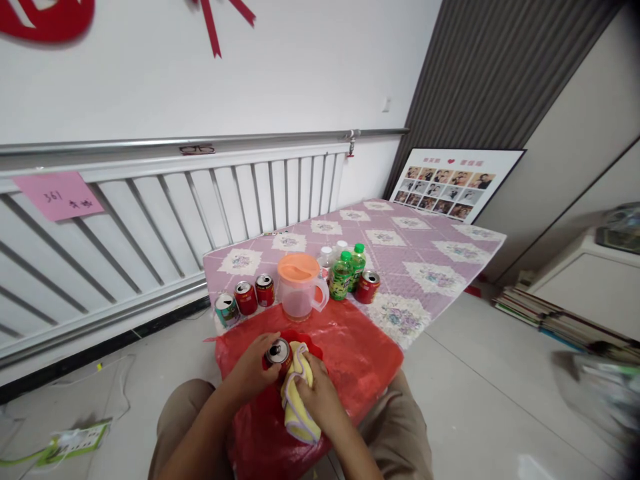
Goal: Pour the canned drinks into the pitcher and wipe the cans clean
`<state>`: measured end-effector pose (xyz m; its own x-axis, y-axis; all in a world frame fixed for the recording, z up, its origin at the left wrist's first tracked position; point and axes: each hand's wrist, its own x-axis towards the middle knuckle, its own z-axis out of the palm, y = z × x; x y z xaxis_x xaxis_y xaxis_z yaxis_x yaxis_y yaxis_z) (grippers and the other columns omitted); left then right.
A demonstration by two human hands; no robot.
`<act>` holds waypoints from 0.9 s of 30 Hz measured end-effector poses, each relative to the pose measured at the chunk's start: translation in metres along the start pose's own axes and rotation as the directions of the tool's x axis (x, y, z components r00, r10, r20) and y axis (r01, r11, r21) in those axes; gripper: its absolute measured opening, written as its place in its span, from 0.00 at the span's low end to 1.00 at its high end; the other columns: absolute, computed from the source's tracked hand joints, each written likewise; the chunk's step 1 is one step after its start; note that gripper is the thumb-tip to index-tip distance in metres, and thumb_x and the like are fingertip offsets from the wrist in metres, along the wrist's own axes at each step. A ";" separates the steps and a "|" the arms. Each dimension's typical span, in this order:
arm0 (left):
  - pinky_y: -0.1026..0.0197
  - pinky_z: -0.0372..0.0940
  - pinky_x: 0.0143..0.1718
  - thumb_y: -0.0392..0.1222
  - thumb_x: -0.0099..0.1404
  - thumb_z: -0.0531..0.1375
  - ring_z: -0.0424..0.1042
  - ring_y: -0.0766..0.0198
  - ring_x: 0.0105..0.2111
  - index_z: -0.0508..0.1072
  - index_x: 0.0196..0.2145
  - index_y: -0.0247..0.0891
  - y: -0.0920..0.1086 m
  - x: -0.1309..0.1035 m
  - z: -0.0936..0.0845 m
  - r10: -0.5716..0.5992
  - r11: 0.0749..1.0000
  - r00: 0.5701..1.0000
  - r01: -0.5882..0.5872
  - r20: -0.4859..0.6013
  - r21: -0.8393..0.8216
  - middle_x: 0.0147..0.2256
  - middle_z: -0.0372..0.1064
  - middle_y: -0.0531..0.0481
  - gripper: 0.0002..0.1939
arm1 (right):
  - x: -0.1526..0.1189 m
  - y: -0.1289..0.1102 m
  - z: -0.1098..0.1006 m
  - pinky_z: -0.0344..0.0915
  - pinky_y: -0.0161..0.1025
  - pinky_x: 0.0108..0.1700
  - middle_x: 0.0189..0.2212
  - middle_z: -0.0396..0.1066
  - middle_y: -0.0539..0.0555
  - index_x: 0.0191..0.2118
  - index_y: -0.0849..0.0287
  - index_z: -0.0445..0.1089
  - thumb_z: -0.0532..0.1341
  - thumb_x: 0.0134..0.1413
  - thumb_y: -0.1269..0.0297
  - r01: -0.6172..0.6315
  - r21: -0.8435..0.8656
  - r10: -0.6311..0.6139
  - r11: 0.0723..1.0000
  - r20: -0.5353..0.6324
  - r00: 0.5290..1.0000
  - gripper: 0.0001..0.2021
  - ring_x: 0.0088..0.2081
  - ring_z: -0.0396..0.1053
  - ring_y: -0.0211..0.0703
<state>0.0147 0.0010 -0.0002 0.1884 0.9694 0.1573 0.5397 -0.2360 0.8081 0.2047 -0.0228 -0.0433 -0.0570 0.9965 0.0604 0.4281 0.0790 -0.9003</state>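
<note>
My left hand (256, 365) is wrapped round an opened drink can (279, 353), its top facing up toward me. With my right hand (320, 390) I grip a yellow cloth (299, 407) with a pale purple edge, pressed against the can's right side. Below the can is a red basin (313, 347), mostly hidden by my hands. It stands on a red plastic sheet (350, 340) spread over the near end of the table. Just beyond the basin stands a clear pitcher (296, 297) with an orange lid.
Left of the pitcher stand two red cans (245, 298) and a green can (227, 311). To its right are green-capped bottles (341, 277), white-capped bottles (325, 261) and another red can (368, 287). A flowered tablecloth (430, 253) covers the table beside a white radiator (240, 193).
</note>
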 end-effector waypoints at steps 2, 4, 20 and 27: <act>0.46 0.61 0.59 0.39 0.54 0.61 0.68 0.51 0.54 0.69 0.56 0.37 0.003 -0.002 0.004 -0.040 0.998 0.998 0.043 -0.047 0.046 0.52 0.68 0.39 0.30 | 0.000 -0.001 -0.001 0.60 0.49 0.62 0.56 0.68 0.66 0.58 0.66 0.66 0.58 0.51 0.68 0.006 0.000 -0.006 1.000 0.005 1.000 0.27 0.59 0.65 0.53; 0.46 0.63 0.56 0.43 0.56 0.61 0.69 0.51 0.51 0.68 0.57 0.37 0.006 -0.005 0.008 -0.079 0.991 0.992 0.089 -0.096 0.099 0.50 0.67 0.39 0.30 | -0.001 -0.002 -0.002 0.60 0.49 0.61 0.56 0.68 0.65 0.58 0.65 0.66 0.57 0.51 0.68 0.015 0.014 -0.015 1.000 0.004 1.000 0.26 0.59 0.65 0.53; 0.49 0.63 0.57 0.30 0.49 0.58 0.70 0.55 0.52 0.69 0.52 0.40 0.001 0.000 0.001 0.042 0.996 0.999 -0.041 0.012 -0.073 0.52 0.70 0.44 0.30 | 0.002 -0.003 -0.005 0.61 0.48 0.61 0.55 0.69 0.61 0.57 0.60 0.68 0.59 0.48 0.68 0.021 0.038 -0.019 0.999 -0.051 0.999 0.26 0.58 0.66 0.51; 0.43 0.60 0.59 0.32 0.51 0.58 0.66 0.51 0.55 0.66 0.56 0.36 0.000 -0.003 0.012 0.008 1.000 0.997 -0.010 -0.077 -0.024 0.52 0.64 0.39 0.32 | 0.000 0.002 -0.003 0.61 0.49 0.61 0.55 0.70 0.63 0.57 0.61 0.67 0.59 0.49 0.69 0.030 0.005 -0.030 1.000 -0.028 0.999 0.26 0.58 0.66 0.52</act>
<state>0.0235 -0.0024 -0.0075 0.1294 0.9698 0.2069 0.5179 -0.2441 0.8199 0.2086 -0.0224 -0.0438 -0.0448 0.9941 0.0988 0.4220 0.1084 -0.9001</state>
